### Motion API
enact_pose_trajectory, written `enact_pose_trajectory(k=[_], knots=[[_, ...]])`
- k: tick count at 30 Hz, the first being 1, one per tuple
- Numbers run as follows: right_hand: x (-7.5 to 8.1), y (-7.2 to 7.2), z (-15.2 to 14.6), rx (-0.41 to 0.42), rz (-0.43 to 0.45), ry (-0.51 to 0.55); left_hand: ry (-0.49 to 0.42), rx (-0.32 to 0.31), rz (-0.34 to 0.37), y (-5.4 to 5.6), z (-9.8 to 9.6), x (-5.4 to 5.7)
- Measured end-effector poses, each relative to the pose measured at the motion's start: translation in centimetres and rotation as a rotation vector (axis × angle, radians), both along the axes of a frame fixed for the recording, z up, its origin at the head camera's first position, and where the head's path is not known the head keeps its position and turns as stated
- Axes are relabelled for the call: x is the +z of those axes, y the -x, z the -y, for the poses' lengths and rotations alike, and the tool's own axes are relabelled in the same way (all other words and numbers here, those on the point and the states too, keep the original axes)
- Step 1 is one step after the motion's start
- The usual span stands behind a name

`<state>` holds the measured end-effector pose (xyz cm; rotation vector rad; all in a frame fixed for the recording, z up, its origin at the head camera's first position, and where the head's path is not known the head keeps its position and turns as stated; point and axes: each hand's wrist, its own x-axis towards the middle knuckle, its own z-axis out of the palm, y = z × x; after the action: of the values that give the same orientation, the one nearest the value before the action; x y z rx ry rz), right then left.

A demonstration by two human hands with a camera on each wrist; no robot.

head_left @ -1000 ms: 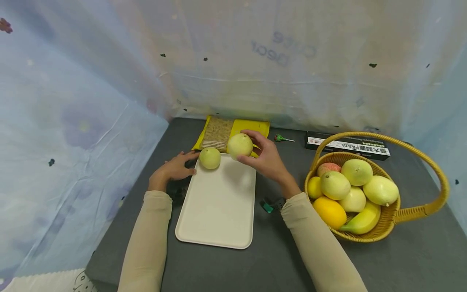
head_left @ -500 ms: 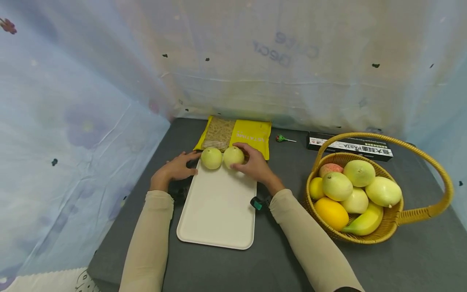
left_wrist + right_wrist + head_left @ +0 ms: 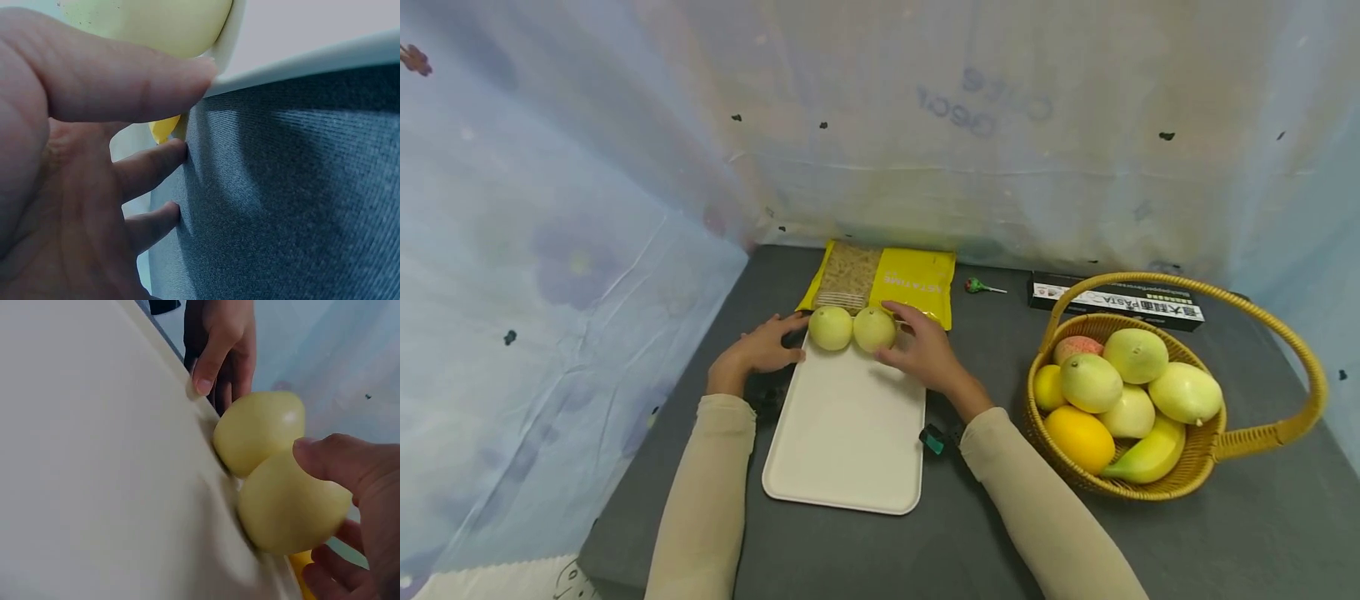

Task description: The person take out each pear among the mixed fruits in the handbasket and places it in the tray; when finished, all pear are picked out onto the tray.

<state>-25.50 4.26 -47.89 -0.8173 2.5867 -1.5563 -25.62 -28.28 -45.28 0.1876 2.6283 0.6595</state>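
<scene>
Two round, pale yellow-green fruits sit side by side at the far end of a cream tray (image 3: 844, 442). Around the right side of the right fruit (image 3: 874, 330) is my right hand (image 3: 925, 348), thumb and index finger loosely spread. The right wrist view has the thumb overlapping this fruit, with a gap between fruit and palm. Beside the left fruit (image 3: 831, 328), my left hand (image 3: 762, 343) lies with fingers apart. Its thumb is at the tray's rim in the left wrist view, and two fingertips (image 3: 177, 150) rest on the dark cloth.
At the right stands a wicker basket (image 3: 1206, 467) with a tall handle, holding several fruits and a banana (image 3: 1150, 452). Behind the tray lies a yellow pasta bag (image 3: 917, 279). A lollipop (image 3: 976, 285) and a black pasta box (image 3: 1116, 298) lie farther right, near the curtain.
My right hand brought the second fruit down and left onto the tray beside the first, then loosened and drew slightly right. The left hand stays in place.
</scene>
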Motion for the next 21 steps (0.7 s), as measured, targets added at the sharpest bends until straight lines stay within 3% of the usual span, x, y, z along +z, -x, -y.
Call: enact_pose_trajectory(k=[11, 17, 21], knots=[[4.3, -6.9, -6.2, -0.012, -0.134, -0.04, -0.024, -0.007, -0.014, 0.0, 0.2, 0.5], [6.3, -11.3, -11.1, 0.003, -0.103, 0.044, -0.029, -0.007, -0.012, -0.1, 0.3, 0.2], [7.1, -14.1, -14.8, -0.035, -0.061, 0.074, -0.023, -0.005, -0.003, -0.1, 0.1, 0.1]])
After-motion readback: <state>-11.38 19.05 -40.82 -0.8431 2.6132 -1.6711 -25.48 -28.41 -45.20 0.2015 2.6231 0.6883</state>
